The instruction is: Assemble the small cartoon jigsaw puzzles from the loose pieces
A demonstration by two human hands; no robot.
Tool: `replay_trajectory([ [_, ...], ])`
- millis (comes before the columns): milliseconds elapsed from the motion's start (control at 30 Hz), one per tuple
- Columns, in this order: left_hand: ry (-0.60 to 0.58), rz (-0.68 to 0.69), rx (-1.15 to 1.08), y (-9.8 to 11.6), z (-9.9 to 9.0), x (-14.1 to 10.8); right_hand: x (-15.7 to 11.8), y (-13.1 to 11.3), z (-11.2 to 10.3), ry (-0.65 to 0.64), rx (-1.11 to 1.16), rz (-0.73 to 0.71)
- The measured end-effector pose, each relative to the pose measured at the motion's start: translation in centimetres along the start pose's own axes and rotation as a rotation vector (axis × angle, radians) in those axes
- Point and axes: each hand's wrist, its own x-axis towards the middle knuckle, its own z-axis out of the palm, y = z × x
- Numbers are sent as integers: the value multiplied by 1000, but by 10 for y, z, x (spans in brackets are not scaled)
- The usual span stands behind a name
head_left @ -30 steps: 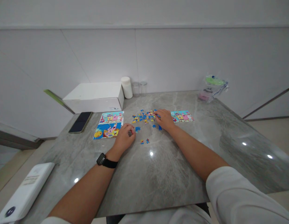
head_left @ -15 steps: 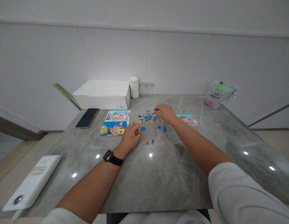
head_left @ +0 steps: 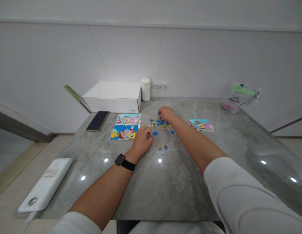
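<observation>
A heap of small puzzle pieces lies at the middle of the grey table. My right hand reaches over the back of the heap, its fingers curled down; what they hold, if anything, is too small to tell. My left hand rests left of the heap with fingers curled together, beside a few blue pieces. Two loose pieces lie nearer to me. A cartoon picture sheet lies left of my left hand, and a smaller picture card is right of my right forearm.
Along the wall stand a white box, a white bottle and two clear glasses. A phone lies at left, a white device at front left. A plastic bag sits back right.
My right hand has moved left and back over the heap, and its forearm now covers part of the blue pieces on the right. The whole view has shifted slightly. My left hand keeps its pose.
</observation>
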Motion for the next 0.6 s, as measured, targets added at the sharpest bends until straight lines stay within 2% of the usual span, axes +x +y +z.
replay_trajectory([
  [167,-8,-14,-7,4,-2,2,1,6,-9,-55,16,27],
  [300,-13,-11,-2,4,-3,2,-16,12,-29,-10,67,-27],
  [400,-16,-6,9,3,-3,1,-43,19,-42,63,168,-128],
  [467,-18,6,11,2,-2,1,-68,23,-46,93,250,-146],
  [600,-28,36,9,1,-2,1,-122,24,-35,108,454,-131],
])
